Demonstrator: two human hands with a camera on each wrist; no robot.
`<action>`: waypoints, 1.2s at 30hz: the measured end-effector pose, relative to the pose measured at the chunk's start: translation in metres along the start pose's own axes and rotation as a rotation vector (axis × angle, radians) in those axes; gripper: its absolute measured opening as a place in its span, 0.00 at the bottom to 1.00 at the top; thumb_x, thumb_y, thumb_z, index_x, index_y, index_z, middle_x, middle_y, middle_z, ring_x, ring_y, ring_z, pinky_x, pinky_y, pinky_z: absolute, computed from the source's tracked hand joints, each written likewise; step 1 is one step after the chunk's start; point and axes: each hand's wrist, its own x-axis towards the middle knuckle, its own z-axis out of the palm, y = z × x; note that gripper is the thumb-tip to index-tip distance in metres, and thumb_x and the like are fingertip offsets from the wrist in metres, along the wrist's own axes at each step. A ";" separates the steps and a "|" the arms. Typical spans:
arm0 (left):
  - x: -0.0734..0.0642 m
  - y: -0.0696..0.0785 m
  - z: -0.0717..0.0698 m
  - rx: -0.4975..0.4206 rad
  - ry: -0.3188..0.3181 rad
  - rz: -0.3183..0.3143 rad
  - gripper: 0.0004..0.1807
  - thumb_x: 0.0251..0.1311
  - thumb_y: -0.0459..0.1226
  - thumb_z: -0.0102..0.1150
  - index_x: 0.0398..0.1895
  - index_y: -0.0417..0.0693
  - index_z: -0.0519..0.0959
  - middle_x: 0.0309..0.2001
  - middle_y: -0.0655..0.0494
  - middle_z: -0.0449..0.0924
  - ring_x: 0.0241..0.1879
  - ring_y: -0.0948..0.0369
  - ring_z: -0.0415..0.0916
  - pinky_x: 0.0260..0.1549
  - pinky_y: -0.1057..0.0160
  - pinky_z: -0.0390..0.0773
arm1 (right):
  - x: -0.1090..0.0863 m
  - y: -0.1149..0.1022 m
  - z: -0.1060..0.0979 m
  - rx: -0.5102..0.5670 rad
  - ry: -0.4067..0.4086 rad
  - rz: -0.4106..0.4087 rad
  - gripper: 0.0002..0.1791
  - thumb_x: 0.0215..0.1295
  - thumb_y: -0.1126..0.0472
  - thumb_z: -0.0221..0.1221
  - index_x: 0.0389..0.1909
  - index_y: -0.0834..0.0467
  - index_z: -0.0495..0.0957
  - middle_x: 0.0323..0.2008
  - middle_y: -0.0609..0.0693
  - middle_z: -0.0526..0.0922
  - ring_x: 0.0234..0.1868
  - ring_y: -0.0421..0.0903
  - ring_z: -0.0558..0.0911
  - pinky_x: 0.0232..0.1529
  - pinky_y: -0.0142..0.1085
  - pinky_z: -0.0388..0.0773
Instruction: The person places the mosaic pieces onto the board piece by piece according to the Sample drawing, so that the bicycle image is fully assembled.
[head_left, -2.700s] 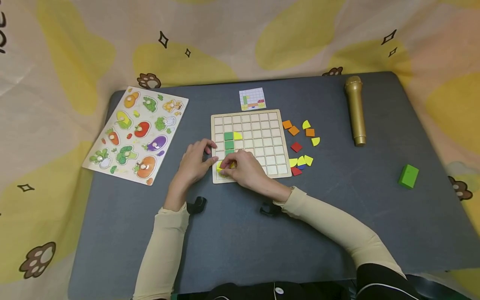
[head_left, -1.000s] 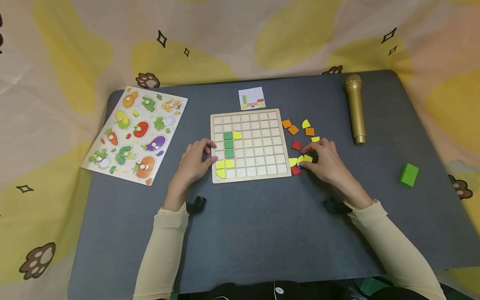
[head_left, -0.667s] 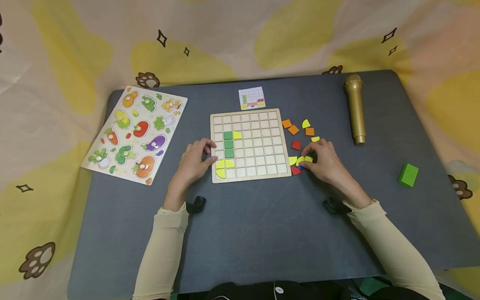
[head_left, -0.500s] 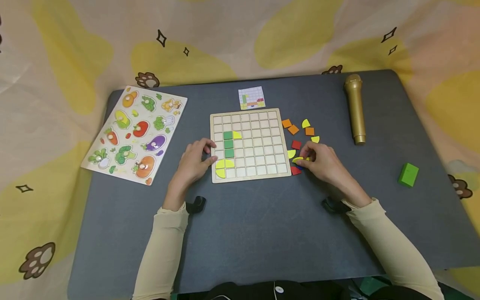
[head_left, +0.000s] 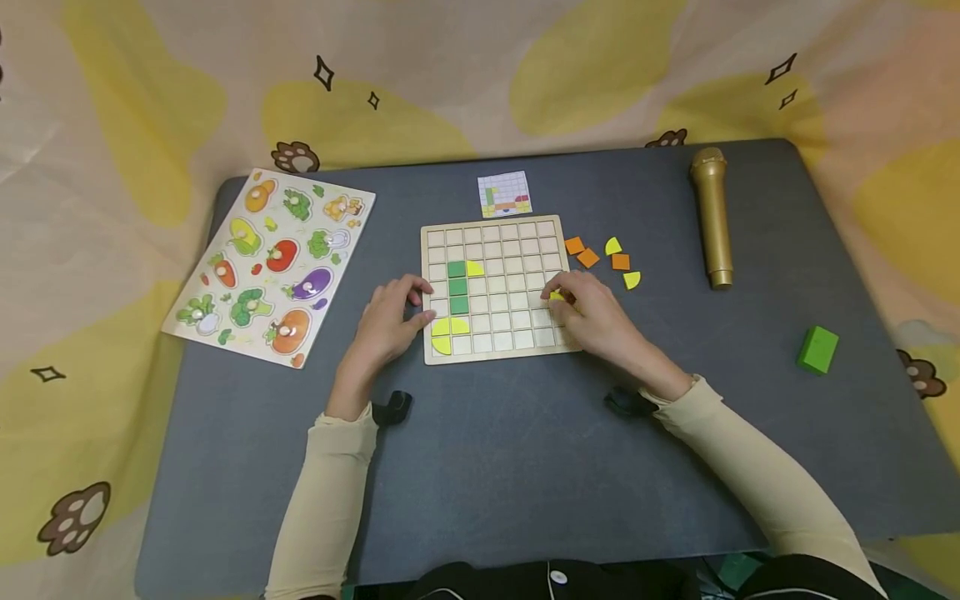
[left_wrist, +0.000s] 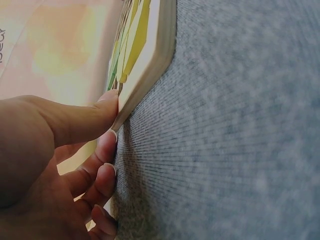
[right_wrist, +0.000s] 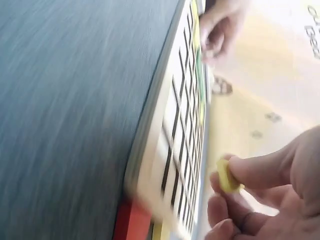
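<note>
A square wooden grid board [head_left: 510,285] lies mid-table, with several green and yellow pieces set in its left columns. My left hand [head_left: 385,323] rests at the board's left edge. In the left wrist view its thumb [left_wrist: 90,120] touches the rim near a corner, the other fingers bent beside it. Over the board's right side, my right hand [head_left: 600,323] pinches a yellow piece [right_wrist: 227,176] between thumb and fingertips, above the surface. That hand hides the board's lower right corner and the loose pieces beside it; a red piece [right_wrist: 131,221] there shows in the right wrist view.
Loose orange pieces [head_left: 588,257] and yellow pieces [head_left: 632,280] lie right of the board. Behind it is a small pattern card [head_left: 504,194]. A vegetable puzzle board [head_left: 258,279] sits left, a gold microphone [head_left: 712,221] and a green block [head_left: 817,349] right.
My right hand has gone from the board to the loose pieces, picked up a yellow piece there and moved left with it over the board. The left hand has stayed put.
</note>
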 end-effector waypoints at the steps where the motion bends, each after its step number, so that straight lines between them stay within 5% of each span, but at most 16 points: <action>1: 0.000 0.000 0.000 0.003 0.001 0.003 0.17 0.73 0.37 0.65 0.61 0.49 0.74 0.48 0.48 0.71 0.56 0.48 0.63 0.54 0.47 0.59 | 0.002 -0.004 0.004 0.020 0.011 -0.001 0.08 0.72 0.71 0.60 0.45 0.60 0.85 0.39 0.57 0.82 0.45 0.53 0.76 0.46 0.44 0.69; 6: 0.001 -0.002 0.001 0.011 0.001 0.010 0.17 0.73 0.38 0.64 0.61 0.48 0.74 0.48 0.47 0.71 0.55 0.48 0.63 0.54 0.47 0.59 | 0.009 -0.023 0.031 0.109 0.030 -0.035 0.05 0.65 0.68 0.71 0.38 0.57 0.87 0.34 0.53 0.88 0.34 0.48 0.81 0.37 0.39 0.73; 18: 0.001 -0.001 0.000 0.024 0.000 0.013 0.17 0.73 0.38 0.65 0.60 0.49 0.74 0.48 0.47 0.72 0.55 0.48 0.64 0.53 0.47 0.60 | 0.021 -0.051 0.079 0.124 0.043 -0.137 0.05 0.57 0.65 0.78 0.32 0.56 0.91 0.30 0.48 0.87 0.38 0.49 0.76 0.42 0.40 0.71; 25: 0.001 -0.002 0.001 0.013 0.007 0.018 0.17 0.72 0.38 0.65 0.60 0.49 0.75 0.48 0.47 0.72 0.55 0.47 0.64 0.53 0.47 0.60 | 0.019 -0.055 0.088 0.074 -0.034 -0.062 0.03 0.61 0.61 0.76 0.33 0.54 0.91 0.29 0.46 0.88 0.38 0.45 0.76 0.40 0.39 0.71; 36: 0.000 -0.002 0.001 0.006 0.013 0.016 0.17 0.73 0.37 0.65 0.60 0.48 0.75 0.48 0.47 0.72 0.54 0.48 0.64 0.53 0.47 0.60 | 0.025 -0.055 0.088 -0.023 -0.043 -0.072 0.07 0.62 0.61 0.76 0.28 0.51 0.87 0.27 0.45 0.85 0.37 0.45 0.75 0.38 0.39 0.70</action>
